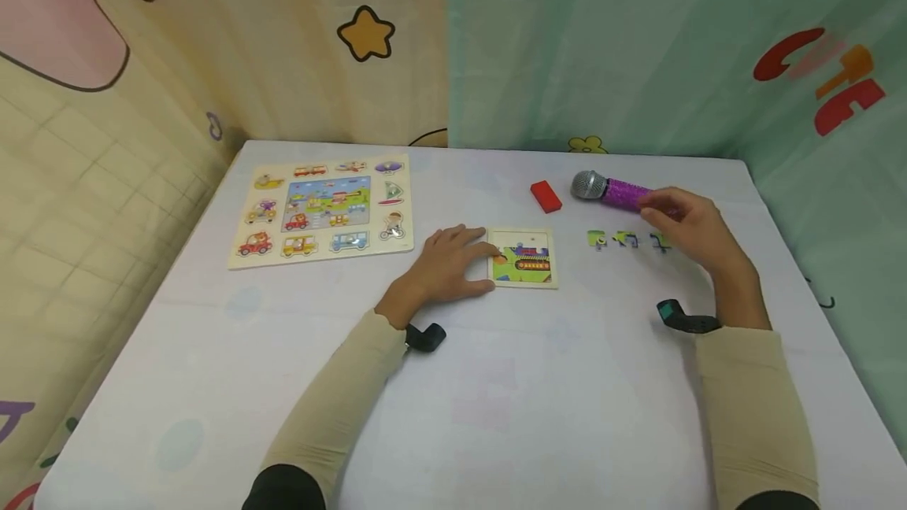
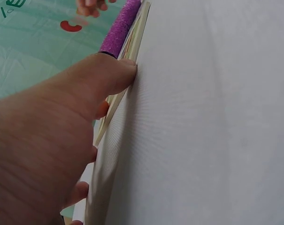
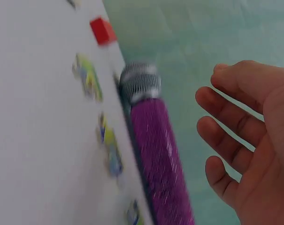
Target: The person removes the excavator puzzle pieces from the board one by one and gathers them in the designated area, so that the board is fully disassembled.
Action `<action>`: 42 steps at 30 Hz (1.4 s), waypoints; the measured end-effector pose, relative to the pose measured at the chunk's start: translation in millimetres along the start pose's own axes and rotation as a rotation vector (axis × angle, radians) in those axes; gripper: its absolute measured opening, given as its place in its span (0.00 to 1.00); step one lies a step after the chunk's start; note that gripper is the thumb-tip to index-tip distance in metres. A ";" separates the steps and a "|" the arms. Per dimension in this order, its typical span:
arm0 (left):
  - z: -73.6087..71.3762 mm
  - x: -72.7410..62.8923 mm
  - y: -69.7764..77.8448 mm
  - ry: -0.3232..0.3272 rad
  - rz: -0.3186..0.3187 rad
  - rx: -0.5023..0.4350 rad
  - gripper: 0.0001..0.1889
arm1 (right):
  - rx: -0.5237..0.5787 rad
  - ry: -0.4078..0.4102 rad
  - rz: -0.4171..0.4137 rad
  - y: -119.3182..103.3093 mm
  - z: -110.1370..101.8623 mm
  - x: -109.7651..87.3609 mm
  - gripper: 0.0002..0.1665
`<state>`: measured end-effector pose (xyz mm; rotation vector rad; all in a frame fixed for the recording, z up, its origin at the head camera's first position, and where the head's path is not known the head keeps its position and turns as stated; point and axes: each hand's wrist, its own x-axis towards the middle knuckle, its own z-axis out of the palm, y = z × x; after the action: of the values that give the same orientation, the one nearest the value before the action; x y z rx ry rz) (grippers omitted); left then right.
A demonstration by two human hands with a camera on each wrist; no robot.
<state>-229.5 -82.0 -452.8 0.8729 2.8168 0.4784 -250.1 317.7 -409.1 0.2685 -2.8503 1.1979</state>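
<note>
My left hand [image 1: 445, 264] rests on the table at the left side of a small framed jigsaw puzzle [image 1: 533, 263] with a train-like picture. Its thumb and index finger touch the puzzle's edge; in the left wrist view the thumb [image 2: 120, 75] lies against the pale frame [image 2: 141, 35]. My right hand [image 1: 697, 230] hovers at the handle end of a purple glittery microphone [image 1: 623, 194], above the rightmost of three loose jigsaw pieces [image 1: 627, 238]. The right wrist view shows its fingers [image 3: 226, 136] loosely bent and apart, holding nothing, beside the microphone [image 3: 156, 150].
A larger wooden vehicle puzzle board [image 1: 244, 250] lies at the back left of the white table [image 1: 538, 400]. Behind the small puzzle is a red block [image 1: 546, 197], left of the microphone's head. Printed curtains [image 1: 602, 46] hang behind the table's back edge.
</note>
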 end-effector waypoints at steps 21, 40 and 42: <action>0.7 -0.8 -5.7 -0.010 -0.022 -0.035 0.36 | -0.264 -0.511 -0.215 -109.9 133.1 42.3 0.11; 0.8 1.7 -7.9 0.015 -0.002 -0.047 0.36 | -0.108 -0.528 -0.217 -91.8 133.4 45.0 0.10; 1.0 1.3 -7.8 0.015 -0.001 -0.045 0.36 | -0.068 -0.544 -0.206 -90.0 132.5 44.9 0.10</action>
<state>-234.5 -87.1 -456.5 0.8620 2.8086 0.5486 -274.4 155.1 -434.0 0.9981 -3.1782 1.1214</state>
